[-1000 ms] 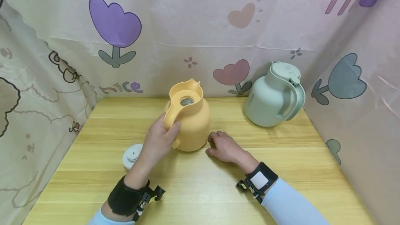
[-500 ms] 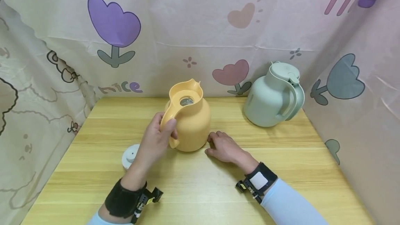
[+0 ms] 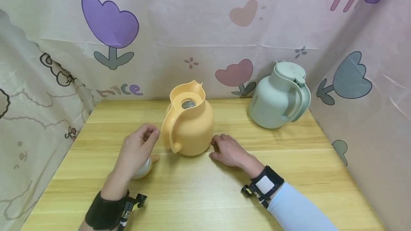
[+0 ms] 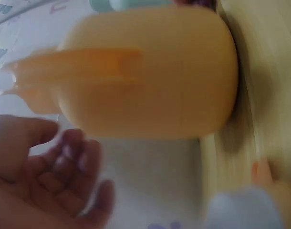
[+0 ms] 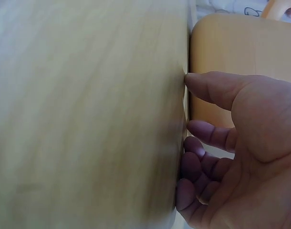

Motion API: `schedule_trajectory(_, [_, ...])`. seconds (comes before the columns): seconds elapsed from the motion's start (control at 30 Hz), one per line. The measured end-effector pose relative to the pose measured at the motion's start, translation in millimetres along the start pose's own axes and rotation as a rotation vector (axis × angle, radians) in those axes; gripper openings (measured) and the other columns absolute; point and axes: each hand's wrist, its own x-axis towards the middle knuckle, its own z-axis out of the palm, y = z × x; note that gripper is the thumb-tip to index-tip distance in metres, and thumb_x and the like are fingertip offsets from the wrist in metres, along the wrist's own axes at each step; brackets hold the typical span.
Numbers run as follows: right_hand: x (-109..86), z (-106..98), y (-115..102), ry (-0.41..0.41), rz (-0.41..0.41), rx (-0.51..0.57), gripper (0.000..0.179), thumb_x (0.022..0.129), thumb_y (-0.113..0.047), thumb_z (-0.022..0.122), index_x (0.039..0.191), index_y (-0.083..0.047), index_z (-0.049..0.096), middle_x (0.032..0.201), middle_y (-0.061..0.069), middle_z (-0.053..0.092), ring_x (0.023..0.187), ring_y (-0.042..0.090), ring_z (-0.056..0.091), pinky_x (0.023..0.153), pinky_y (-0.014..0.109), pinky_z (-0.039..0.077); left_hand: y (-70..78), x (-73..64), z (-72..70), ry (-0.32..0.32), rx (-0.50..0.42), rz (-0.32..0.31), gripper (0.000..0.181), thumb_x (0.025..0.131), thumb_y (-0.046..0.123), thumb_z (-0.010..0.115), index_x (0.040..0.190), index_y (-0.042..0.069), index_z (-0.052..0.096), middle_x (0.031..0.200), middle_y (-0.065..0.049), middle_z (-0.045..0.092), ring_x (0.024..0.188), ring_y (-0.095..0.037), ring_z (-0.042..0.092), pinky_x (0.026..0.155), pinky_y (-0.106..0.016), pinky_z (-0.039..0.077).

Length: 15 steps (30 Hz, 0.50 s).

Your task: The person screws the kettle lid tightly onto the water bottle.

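Head view: the left hand, loosely curled, has let go of the yellow jug.

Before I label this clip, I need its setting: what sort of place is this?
Probably a makeshift filming corner: a wooden-looking table with a printed curtain behind and on both sides, and a wrist camera.

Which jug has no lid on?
The yellow jug: its round mouth is uncovered. The green jug, farther right, has a green lid on top.
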Motion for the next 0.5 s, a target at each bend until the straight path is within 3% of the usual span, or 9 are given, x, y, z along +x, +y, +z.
schedule_trajectory(0.17, [-0.8,-1,0,0.007,-0.001,-0.001,0.038,0.093,-0.036,0.077,0.120,-0.013,0.064,0.107,0.003,0.061,0.103,0.024,0.058,0.093,0.044,0.048,-8.4,-1.3,-5.0,-0.097,0.232,0.008,0.033,0.106,0.033,0.062,0.123,0.005,0.067,0.110,-0.013,0.072,0.096,-0.031,0.065,0.083,-0.048,0.053])
schedule_trajectory(0.33, [-2.2,-3,-3,0.001,-0.004,0.008,0.039,0.093,-0.037,0.078,0.121,-0.013,0.064,0.109,0.004,0.062,0.105,0.025,0.059,0.095,0.044,0.049,-21.4,-5.8,-2.2,-0.245,0.446,-0.031,0.065,0.096,0.042,0.075,0.142,0.000,0.057,0.138,-0.029,0.061,0.124,-0.055,0.054,0.097,-0.073,0.045])
schedule_trajectory(0.4, [-2.6,-4,-3,-0.004,-0.003,0.006,0.039,0.093,-0.037,0.077,0.121,-0.013,0.064,0.109,0.004,0.062,0.105,0.025,0.059,0.094,0.044,0.049,-26.3,-7.2,-1.1,-0.316,0.493,-0.072,0.079,0.092,0.047,0.079,0.149,0.001,0.051,0.148,-0.033,0.052,0.131,-0.062,0.045,0.098,-0.079,0.040])
schedule_trajectory(0.5, [-2.6,-4,-3,-0.005,0.001,0.002,0.039,0.093,-0.037,0.077,0.121,-0.014,0.064,0.107,0.003,0.062,0.103,0.023,0.059,0.093,0.043,0.049,-31.9,-7.5,0.5,-0.387,0.503,-0.117,0.088,0.087,0.047,0.083,0.153,0.002,0.047,0.152,-0.034,0.046,0.133,-0.064,0.042,0.095,-0.080,0.042])
